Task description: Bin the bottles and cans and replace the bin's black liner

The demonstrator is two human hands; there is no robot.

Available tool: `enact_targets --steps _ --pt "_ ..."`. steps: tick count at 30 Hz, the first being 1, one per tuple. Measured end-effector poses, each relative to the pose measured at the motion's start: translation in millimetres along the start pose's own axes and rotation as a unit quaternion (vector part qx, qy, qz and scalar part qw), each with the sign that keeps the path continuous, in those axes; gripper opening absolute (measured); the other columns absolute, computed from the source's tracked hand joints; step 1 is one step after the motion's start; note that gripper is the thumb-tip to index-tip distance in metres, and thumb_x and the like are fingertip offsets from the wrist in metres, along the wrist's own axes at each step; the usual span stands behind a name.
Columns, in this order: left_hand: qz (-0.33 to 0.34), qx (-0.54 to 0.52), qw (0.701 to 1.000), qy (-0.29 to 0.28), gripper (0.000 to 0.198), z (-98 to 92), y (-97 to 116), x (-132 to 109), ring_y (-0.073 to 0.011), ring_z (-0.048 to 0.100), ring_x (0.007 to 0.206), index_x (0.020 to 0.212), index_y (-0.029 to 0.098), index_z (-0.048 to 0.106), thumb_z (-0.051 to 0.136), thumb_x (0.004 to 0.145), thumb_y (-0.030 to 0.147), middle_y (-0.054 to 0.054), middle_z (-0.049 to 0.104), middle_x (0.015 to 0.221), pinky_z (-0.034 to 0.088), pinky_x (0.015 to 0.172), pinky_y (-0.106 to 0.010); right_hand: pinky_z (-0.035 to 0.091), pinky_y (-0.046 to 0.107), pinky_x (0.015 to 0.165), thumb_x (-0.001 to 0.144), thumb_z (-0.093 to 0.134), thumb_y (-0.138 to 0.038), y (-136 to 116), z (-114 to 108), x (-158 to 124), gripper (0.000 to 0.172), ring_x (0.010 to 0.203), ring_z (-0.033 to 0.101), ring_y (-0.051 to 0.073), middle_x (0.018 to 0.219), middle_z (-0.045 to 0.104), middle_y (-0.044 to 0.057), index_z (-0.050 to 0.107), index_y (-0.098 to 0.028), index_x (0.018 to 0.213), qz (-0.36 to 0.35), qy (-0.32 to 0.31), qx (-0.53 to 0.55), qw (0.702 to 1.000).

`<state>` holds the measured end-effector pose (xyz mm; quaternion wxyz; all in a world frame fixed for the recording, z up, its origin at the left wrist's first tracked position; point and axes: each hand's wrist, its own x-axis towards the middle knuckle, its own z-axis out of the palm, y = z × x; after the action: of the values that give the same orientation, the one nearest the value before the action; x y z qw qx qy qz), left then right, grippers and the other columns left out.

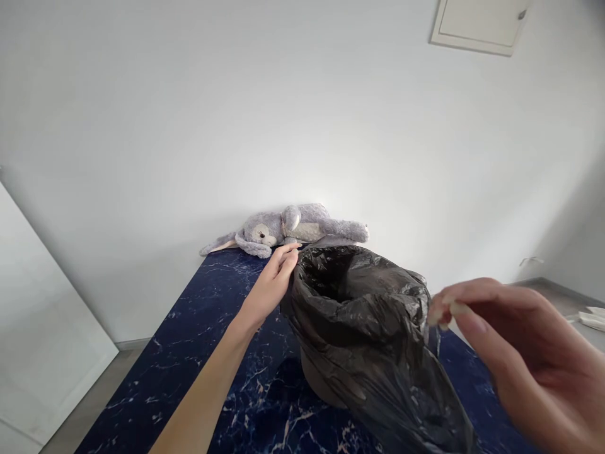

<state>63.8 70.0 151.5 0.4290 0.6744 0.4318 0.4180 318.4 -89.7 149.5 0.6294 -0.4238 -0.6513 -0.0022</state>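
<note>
Dark-blue marbled tabletop (189,340), pale wall (142,113) behind. Over on it, the left hand (278,268) touches the left rim of a black bag (397,353), pinching or merely steadying, I can't tell. The right hand (524,359) has thumb and fingertips drawn together by the bag's right edge, too blurred to show whether plastic is caught. That film, draped over a bin (319,378), looks light, limp, slippery, easily torn; I'd take it by gathered folds along the rim. Beyond lies a plush rabbit (309,232).
</note>
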Motion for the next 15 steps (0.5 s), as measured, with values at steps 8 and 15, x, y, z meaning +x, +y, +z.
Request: enact_targets --steps 8,15 --pt "-0.095 -0.13 0.987 0.027 0.039 5.9 -21 13 -0.0294 0.075 0.105 0.123 0.021 0.068 0.069 0.096 0.049 -0.013 0.077 0.122 0.06 0.087 -0.037 0.045 0.048 0.121 0.106 0.051 -0.062 50 8 27 0.044 0.143 0.053 0.028 0.15 0.061 0.0 0.062 -0.039 0.142 0.127 -0.124 -0.003 0.984" --pt "-0.091 -0.117 0.987 0.057 0.041 12.0 -30 15 -0.0278 0.075 0.108 0.126 0.02 0.063 0.064 0.096 0.048 -0.012 0.077 0.119 0.059 0.081 -0.031 0.045 0.053 0.12 0.102 0.027 -0.08 105 31 76 0.07 0.148 0.049 0.031 0.156 0.058 0.0 0.061 -0.037 0.146 0.243 -0.228 0.168 0.928"
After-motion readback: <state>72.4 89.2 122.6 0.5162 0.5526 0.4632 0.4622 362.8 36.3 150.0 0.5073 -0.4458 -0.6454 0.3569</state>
